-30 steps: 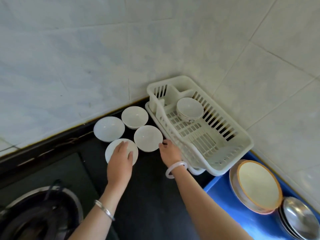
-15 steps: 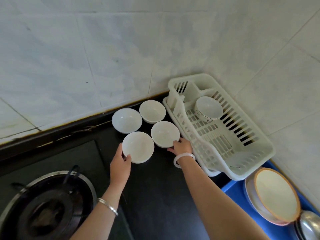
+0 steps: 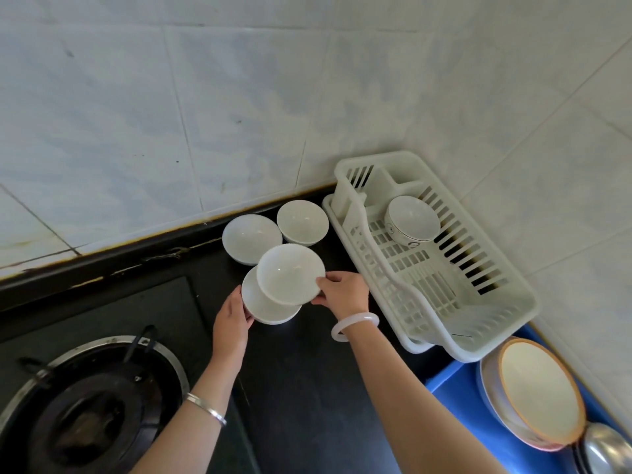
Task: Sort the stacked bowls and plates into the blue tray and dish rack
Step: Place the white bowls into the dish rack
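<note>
Pale tiled walls [image 3: 239, 97] meet above a black countertop [image 3: 307, 388] with a gas burner [image 3: 85, 405].

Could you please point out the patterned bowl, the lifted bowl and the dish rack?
Patterned bowl [image 3: 412, 217]: head view, its inside.
Lifted bowl [image 3: 290, 273]: head view, its inside.
Dish rack [image 3: 496, 326]: head view, its near end wall.
</note>
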Demonstrator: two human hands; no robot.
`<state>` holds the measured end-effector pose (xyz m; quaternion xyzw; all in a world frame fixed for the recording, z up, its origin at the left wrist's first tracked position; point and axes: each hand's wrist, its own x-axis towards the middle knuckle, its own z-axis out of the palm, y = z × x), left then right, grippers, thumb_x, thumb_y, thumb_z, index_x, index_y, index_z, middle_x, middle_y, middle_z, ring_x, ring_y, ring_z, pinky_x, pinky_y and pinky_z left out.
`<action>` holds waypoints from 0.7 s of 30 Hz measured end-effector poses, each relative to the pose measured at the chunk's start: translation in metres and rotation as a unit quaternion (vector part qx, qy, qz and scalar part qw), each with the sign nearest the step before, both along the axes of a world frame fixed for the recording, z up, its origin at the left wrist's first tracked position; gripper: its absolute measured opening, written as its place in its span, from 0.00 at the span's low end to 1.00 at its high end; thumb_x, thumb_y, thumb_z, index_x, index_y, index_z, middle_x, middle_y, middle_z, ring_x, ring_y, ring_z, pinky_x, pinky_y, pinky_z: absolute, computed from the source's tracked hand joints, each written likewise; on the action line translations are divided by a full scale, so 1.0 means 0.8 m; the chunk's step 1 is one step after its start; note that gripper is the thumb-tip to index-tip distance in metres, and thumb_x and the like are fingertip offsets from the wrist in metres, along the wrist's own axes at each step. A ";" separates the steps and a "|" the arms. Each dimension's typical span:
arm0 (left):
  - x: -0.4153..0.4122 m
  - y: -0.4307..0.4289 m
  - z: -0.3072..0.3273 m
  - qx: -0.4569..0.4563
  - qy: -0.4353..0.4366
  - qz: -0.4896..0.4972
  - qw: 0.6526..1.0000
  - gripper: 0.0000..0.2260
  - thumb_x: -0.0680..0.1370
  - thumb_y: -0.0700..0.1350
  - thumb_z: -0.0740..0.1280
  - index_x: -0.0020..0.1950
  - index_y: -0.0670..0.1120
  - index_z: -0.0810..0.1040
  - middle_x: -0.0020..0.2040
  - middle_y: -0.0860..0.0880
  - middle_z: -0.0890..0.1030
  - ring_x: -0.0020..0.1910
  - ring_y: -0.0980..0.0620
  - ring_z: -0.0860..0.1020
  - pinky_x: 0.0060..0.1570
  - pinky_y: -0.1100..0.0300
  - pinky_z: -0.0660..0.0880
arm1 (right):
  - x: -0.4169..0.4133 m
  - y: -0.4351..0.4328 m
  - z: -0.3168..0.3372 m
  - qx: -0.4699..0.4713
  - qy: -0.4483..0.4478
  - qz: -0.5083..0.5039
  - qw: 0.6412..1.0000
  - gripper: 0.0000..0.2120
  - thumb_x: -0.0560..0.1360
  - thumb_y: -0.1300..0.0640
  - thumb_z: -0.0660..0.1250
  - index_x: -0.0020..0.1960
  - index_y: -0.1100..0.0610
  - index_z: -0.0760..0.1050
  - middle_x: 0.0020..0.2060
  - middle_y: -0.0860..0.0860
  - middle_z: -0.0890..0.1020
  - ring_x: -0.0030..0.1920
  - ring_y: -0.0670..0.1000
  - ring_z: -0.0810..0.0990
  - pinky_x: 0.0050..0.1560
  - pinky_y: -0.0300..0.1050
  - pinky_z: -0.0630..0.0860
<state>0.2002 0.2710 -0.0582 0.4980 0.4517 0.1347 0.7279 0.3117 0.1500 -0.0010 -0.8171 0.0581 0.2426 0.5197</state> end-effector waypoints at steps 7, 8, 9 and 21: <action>0.002 0.000 0.002 -0.030 -0.001 0.011 1.000 0.11 0.81 0.50 0.56 0.58 0.53 0.75 0.55 0.52 0.77 0.61 0.50 0.73 0.59 0.53 0.72 | -0.011 0.021 -0.002 -0.090 -0.025 0.036 0.995 0.05 0.73 0.59 0.68 0.39 0.53 0.80 0.35 0.53 0.84 0.37 0.49 0.84 0.42 0.42 0.80; 0.002 0.000 0.002 -0.025 0.004 0.008 1.000 0.13 0.80 0.50 0.57 0.62 0.51 0.74 0.59 0.51 0.76 0.62 0.49 0.73 0.61 0.52 0.72 | -0.012 0.022 -0.002 -0.099 -0.030 0.040 0.994 0.08 0.73 0.60 0.68 0.36 0.51 0.78 0.35 0.54 0.84 0.38 0.50 0.84 0.40 0.41 0.79; 0.002 0.000 0.002 -0.020 0.007 0.007 1.000 0.15 0.80 0.49 0.58 0.66 0.49 0.72 0.61 0.50 0.75 0.63 0.48 0.73 0.62 0.50 0.72 | -0.012 0.023 -0.002 -0.107 -0.033 0.043 0.993 0.11 0.73 0.60 0.67 0.33 0.50 0.77 0.35 0.55 0.85 0.39 0.52 0.84 0.38 0.40 0.79; 0.004 0.002 -0.004 0.008 0.023 0.001 1.000 0.16 0.80 0.42 0.59 0.68 0.47 0.70 0.65 0.45 0.74 0.64 0.45 0.73 0.61 0.48 0.73 | -0.009 0.024 -0.023 -0.149 -0.021 0.068 0.986 0.13 0.72 0.60 0.68 0.30 0.49 0.74 0.34 0.53 0.84 0.39 0.51 0.84 0.37 0.39 0.77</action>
